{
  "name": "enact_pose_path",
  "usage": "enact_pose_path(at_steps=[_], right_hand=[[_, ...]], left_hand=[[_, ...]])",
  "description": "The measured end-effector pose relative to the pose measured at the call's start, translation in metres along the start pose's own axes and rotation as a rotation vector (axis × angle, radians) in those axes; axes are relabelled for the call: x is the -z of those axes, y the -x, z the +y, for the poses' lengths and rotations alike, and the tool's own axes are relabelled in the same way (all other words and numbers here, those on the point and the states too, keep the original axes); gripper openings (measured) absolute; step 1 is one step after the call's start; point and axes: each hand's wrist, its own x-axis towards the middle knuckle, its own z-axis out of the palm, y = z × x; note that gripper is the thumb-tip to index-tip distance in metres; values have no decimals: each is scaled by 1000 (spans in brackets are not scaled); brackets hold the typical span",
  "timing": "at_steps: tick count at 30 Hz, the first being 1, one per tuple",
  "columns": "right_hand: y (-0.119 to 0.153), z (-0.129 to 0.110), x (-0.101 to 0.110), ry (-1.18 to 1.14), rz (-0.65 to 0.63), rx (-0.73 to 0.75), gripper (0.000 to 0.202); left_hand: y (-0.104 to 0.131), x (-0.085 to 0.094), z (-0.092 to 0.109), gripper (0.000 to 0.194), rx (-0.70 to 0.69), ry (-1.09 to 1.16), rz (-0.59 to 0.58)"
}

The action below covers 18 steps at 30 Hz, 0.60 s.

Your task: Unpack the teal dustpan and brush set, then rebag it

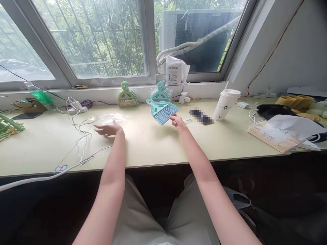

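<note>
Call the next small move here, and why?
Probably bring the teal mini brush and dustpan set down toward the clear plastic bag. The right hand has the set pinched in its grip, raised just above the desk, while the left hand lies open with its fingers at the bag's edge. More sets stand against the sill.
</note>
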Motion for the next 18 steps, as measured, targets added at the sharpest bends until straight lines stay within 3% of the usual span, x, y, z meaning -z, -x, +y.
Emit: enact_pose_path(at_steps=[1,2,3,4,7,10,11,12,14,16,18], right_hand=[[0,1,-1,-16,4,-5,18],[-1,3,-3,-28,6,-13,18],[-1,4,-4,-34,6,-23,19],[-2,5,-6,-35,1,-32,19],[-1,7,-11,-7,-38,-39,20],[3,9,-17,118,-109,-46,21],[5,10,-19,200,-111,-55,24],[7,10,-21,299,-77,-50,29],[13,11,-26,517,115,53,39],[20,12,-34,704,322,297,42],[26,15,-44,836,306,560,41]], left_hand=[[6,3,6,68,-16,-33,126],[11,4,11,79,-62,-36,171],[16,3,17,84,-98,-13,180],[20,-1,21,85,-152,31,119],[29,-28,28,56,-223,257,-236],[46,-63,26,42,-22,431,-681],[54,-73,25,43,32,435,-778],[63,-80,24,43,55,426,-755],[81,-86,24,40,12,430,-546],[95,-82,28,36,-109,453,-402],[104,-71,34,35,-250,442,-339]])
